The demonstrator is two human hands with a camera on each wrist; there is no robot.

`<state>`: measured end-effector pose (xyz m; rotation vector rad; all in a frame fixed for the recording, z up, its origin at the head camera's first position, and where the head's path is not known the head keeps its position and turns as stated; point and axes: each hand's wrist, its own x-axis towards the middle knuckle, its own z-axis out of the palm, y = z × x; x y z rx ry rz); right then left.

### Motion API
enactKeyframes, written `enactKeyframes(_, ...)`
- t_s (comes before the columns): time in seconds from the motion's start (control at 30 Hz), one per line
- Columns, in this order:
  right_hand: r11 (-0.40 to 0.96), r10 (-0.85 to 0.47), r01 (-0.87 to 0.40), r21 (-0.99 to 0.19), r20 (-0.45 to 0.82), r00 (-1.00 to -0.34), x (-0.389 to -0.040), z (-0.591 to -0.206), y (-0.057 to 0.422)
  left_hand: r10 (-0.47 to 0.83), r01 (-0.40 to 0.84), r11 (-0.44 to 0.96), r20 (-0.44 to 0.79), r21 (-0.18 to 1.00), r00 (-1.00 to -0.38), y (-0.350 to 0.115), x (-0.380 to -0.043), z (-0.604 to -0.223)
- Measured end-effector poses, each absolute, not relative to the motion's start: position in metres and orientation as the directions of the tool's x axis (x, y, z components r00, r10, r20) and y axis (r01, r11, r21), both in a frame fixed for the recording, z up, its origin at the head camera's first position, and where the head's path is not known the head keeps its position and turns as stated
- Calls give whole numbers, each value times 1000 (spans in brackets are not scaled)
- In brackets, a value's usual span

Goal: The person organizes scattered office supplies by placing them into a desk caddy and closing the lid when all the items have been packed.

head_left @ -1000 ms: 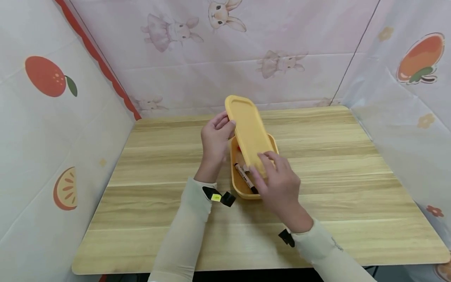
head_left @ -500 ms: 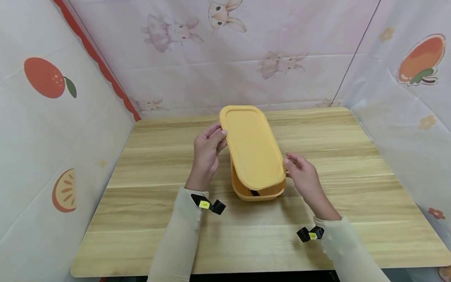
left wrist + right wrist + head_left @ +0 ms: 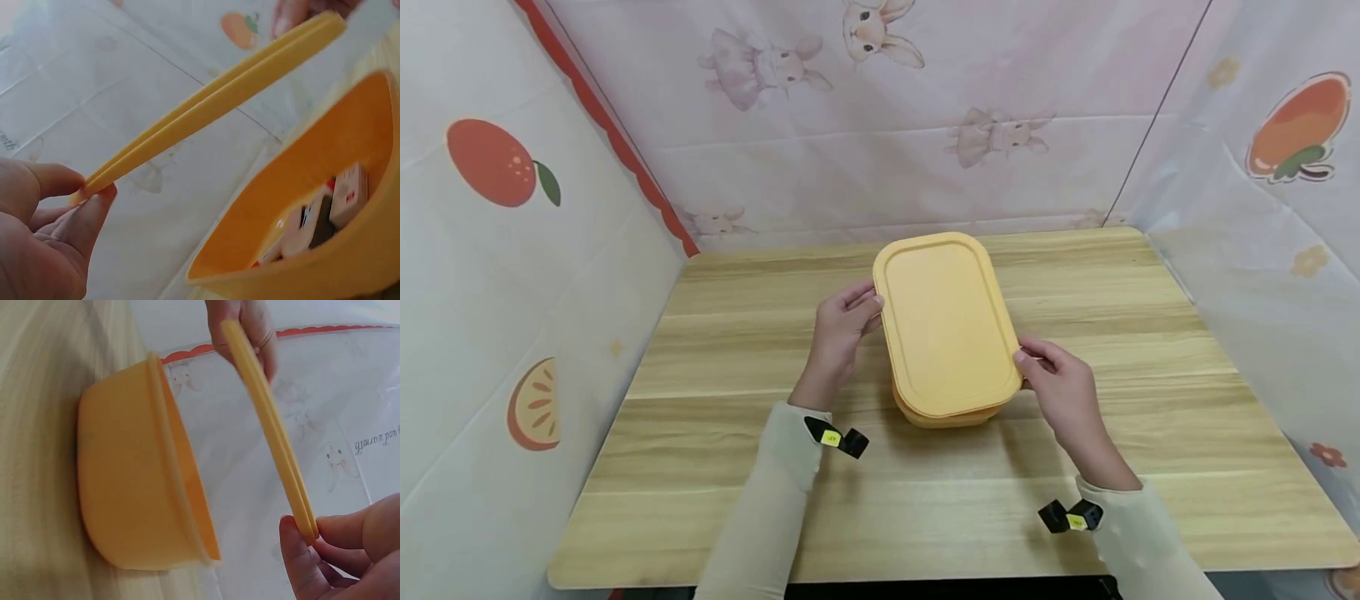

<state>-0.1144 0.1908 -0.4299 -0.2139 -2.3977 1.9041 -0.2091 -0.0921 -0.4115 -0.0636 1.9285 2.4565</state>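
**Lid held level above the yellow box**

We hold the yellow lid (image 3: 946,325) by its two long edges, left hand (image 3: 838,333) and right hand (image 3: 1060,392) each pinching the rim between thumb and fingertips. It hovers just over the open box (image 3: 140,465), which sits near the middle of the table (image 3: 1150,350) toward its far edge, small items (image 3: 319,215) inside. The lid looks thin, light and stiff, probably smooth plastic; the rim edges seem the surest hold.
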Motion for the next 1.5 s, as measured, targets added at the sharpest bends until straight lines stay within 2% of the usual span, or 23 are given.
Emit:
enactKeyframes(0.2,198,183,69,-978,-33,-983,-113,-419,186,62,20,59,16,998,-998,-96,-222,-408)
enactKeyframes(0.33,195,206,106,-975,-65,-976,-114,-422,182,82,13,250,-8,968,-997,-96,-233,-415)
enactKeyframes(0.47,198,234,129,-972,-81,-969,-115,-433,177,98,-5,375,-45,927,-994,-95,-238,-429)
enactKeyframes(0.8,332,259,153,-931,-66,-964,-114,-450,173,102,-4,488,-61,873,-993,-93,-237,-456)
enactKeyframes(1.1,386,245,205,-900,-115,-963,-113,-458,176,74,-23,508,-71,861,-995,-88,-236,-465)
enactKeyframes(1.5,499,223,174,-849,-69,-972,-115,-466,174,64,-9,462,-43,887,-997,-87,-235,-475)
